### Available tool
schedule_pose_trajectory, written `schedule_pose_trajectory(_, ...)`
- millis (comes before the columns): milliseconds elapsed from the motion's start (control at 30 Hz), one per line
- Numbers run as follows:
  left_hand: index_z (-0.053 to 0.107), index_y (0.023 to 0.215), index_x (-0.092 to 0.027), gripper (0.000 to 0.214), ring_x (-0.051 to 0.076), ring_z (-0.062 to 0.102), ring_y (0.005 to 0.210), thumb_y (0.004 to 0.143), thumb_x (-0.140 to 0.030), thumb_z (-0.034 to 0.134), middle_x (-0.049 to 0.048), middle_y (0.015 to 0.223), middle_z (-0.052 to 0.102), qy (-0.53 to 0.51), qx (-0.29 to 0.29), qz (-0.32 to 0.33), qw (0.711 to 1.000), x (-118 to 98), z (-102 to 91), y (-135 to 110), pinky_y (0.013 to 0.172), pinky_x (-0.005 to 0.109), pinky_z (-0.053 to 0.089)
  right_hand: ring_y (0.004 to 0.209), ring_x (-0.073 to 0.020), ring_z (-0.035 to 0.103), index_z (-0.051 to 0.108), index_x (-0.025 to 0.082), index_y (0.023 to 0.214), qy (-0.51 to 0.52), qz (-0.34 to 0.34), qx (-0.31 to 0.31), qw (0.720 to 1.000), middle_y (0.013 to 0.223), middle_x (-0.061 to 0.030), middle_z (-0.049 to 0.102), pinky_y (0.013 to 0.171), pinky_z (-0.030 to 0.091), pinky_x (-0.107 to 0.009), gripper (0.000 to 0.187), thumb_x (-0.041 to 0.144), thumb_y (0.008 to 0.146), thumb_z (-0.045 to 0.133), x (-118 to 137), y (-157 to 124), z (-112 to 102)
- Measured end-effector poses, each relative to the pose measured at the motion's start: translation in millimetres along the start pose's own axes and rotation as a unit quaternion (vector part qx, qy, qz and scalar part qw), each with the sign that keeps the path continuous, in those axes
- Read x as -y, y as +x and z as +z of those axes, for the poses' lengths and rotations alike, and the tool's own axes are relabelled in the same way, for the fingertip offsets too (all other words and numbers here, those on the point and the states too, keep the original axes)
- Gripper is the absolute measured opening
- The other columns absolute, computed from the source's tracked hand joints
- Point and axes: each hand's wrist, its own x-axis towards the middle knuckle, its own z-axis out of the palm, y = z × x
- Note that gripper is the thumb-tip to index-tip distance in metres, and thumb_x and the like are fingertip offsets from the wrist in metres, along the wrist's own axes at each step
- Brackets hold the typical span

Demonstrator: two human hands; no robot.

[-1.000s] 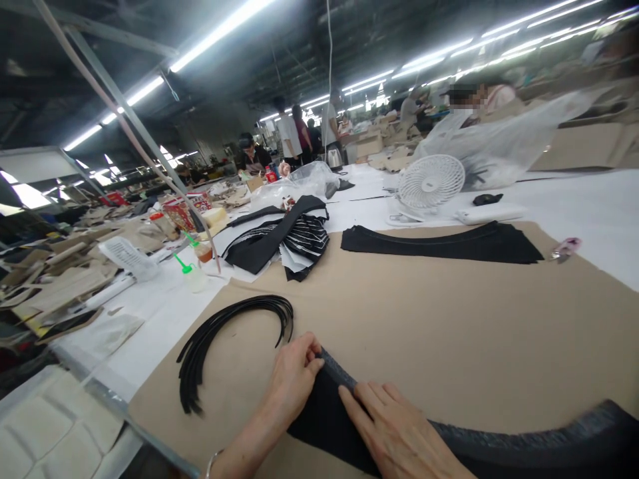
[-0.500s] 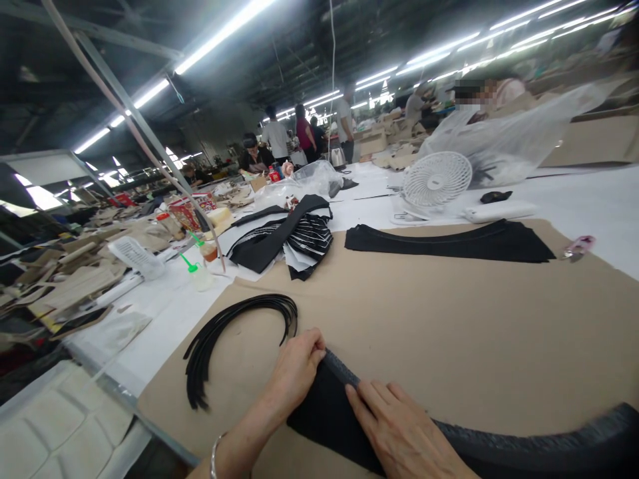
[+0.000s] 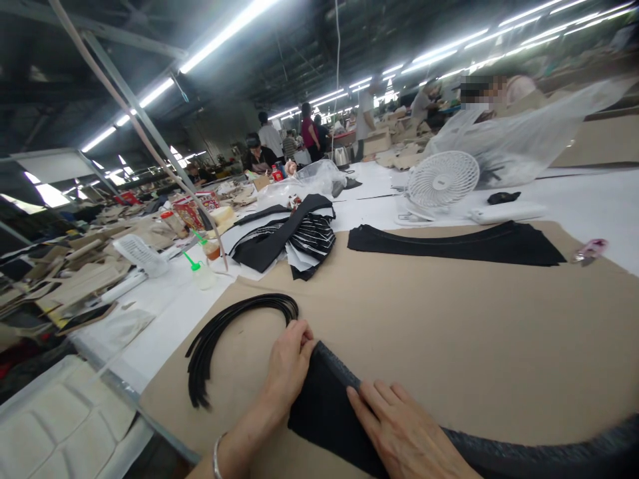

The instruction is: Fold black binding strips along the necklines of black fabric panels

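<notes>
A long curved black fabric piece lies on the tan paper sheet at the near edge and runs off to the right. My left hand has its fingers curled over the piece's left end, gripping the corner. My right hand lies flat on the fabric just right of it, fingers stretched out and pressing down. A bundle of thin curved black strips lies on the paper just left of my left hand, not touched.
A stack of black fabric pieces lies farther back on the paper. Striped and black cut pieces are heaped at centre left. A white desk fan, glue bottles with green caps and cardboard clutter stand beyond. Other people work far behind.
My left hand has slid slightly left along the fabric's end and curled tighter over the corner. The right hand stays flat on the fabric. The view has shifted a little.
</notes>
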Motion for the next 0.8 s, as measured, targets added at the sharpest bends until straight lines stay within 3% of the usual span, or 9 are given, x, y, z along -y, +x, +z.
schedule_pose_trajectory(100, 0.057, 0.085, -0.021, 0.021, 0.016, 0.056, 0.085, 0.094, -0.017, 0.039, 0.002, 0.088, 0.059, -0.019, -0.015, 0.055, 0.998, 1, -5.3, -15, 0.078, 0.027, 0.043, 0.081, -0.0175, 0.054, 0.057, 0.012, 0.111, 0.005, 0.003, -0.009, 1.0, 0.093, -0.0045, 0.062, 0.074, 0.044, -0.031, 0.038, 0.023, 0.074, 0.059, 0, 1, 0)
schedule_pose_trajectory(200, 0.062, 0.103, -0.021, 0.028, 0.019, 0.056, 0.1, 0.096, -0.014, 0.036, 0.0053, 0.103, 0.063, -0.009, 0.015, 0.182, 0.983, 9, -4.9, -30, 0.091, 0.031, 0.042, 0.079, -0.0176, 0.054, 0.056, 0.012, 0.112, 0.004, -0.002, 0.004, 1.0, 0.09, -0.0044, 0.062, 0.076, 0.043, -0.031, 0.04, 0.023, 0.073, 0.059, 0, 0, 1)
schedule_pose_trajectory(300, 0.06, 0.12, -0.021, 0.037, 0.022, 0.053, 0.108, 0.094, -0.008, 0.036, 0.0066, 0.116, 0.063, 0.06, 0.047, 0.247, 0.966, 21, -0.5, -39, 0.097, 0.038, 0.04, 0.079, -0.0184, 0.053, 0.056, 0.013, 0.113, -0.008, -0.009, 0.017, 1.0, 0.09, -0.005, 0.062, 0.076, 0.042, -0.033, 0.04, 0.024, 0.074, 0.059, 1, -1, 2)
schedule_pose_trajectory(433, 0.057, 0.126, -0.023, 0.043, 0.024, 0.051, 0.11, 0.092, -0.007, 0.038, 0.0062, 0.121, 0.061, 0.108, 0.051, 0.258, 0.959, 31, 1.4, -39, 0.094, 0.042, 0.041, 0.082, -0.0189, 0.052, 0.056, 0.013, 0.113, -0.011, -0.005, 0.009, 1.0, 0.092, -0.0051, 0.062, 0.078, 0.04, -0.034, 0.04, 0.021, 0.074, 0.057, 1, -1, 1)
schedule_pose_trajectory(567, 0.065, 0.113, -0.025, 0.037, 0.024, 0.052, 0.106, 0.091, -0.007, 0.041, 0.0054, 0.113, 0.063, 0.081, 0.017, 0.22, 0.972, 32, -0.9, -30, 0.091, 0.042, 0.041, 0.079, -0.0174, 0.052, 0.057, 0.013, 0.112, 0.017, -0.004, 0.001, 1.0, 0.09, -0.0028, 0.062, 0.075, 0.038, -0.033, 0.04, 0.019, 0.073, 0.059, 0, 2, -1)
schedule_pose_trajectory(700, 0.064, 0.107, -0.018, 0.032, 0.022, 0.052, 0.105, 0.093, -0.007, 0.037, 0.0086, 0.109, 0.06, 0.046, -0.026, 0.187, 0.981, 25, -5.3, -16, 0.094, 0.04, 0.04, 0.079, -0.018, 0.053, 0.061, 0.018, 0.107, 0.075, 0.032, 0.048, 0.996, 0.091, -0.0025, 0.062, 0.073, 0.037, -0.033, 0.034, 0.016, 0.073, 0.059, 1, 7, -4)
schedule_pose_trajectory(800, 0.055, 0.123, -0.025, 0.038, 0.02, 0.048, 0.115, 0.087, -0.012, 0.055, 0.003, 0.12, 0.059, 0.036, 0.06, 0.228, 0.971, 16, -10.6, -4, 0.101, 0.038, 0.034, 0.084, -0.0199, 0.054, 0.061, 0.022, 0.1, 0.135, 0.094, 0.112, 0.98, 0.098, -0.0037, 0.061, 0.074, 0.037, -0.035, 0.025, 0.01, 0.08, 0.051, 4, 13, -8)
